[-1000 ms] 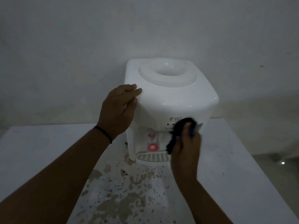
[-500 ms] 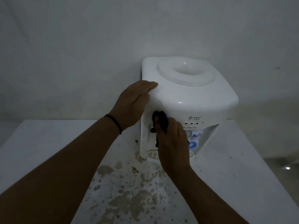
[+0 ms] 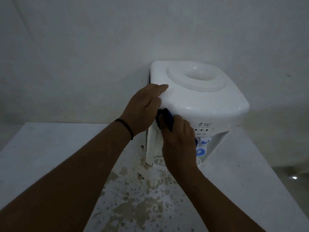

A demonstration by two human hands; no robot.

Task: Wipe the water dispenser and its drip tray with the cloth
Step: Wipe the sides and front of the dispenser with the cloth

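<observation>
A white tabletop water dispenser (image 3: 205, 104) stands against the wall, its round bottle socket on top. My left hand (image 3: 143, 108) lies flat on its upper left corner, steadying it. My right hand (image 3: 179, 141) holds a dark blue cloth (image 3: 166, 120) pressed to the front left of the dispenser, just under the top's rim. That hand hides most of the tap recess; only a blue tap (image 3: 201, 148) shows to its right. The drip tray (image 3: 158, 160) is mostly covered by my right wrist, with a slotted sliver visible at the left.
The dispenser sits on a white table (image 3: 50, 156) whose surface is stained and chipped in brown patches (image 3: 137, 203) in front of the dispenser. A bare grey wall stands close behind. The table's right edge drops to the floor at the far right.
My right hand carried the cloth from the front right of the dispenser across to its front left and a little upward. The left hand stayed on the top corner; the view shifted left.
</observation>
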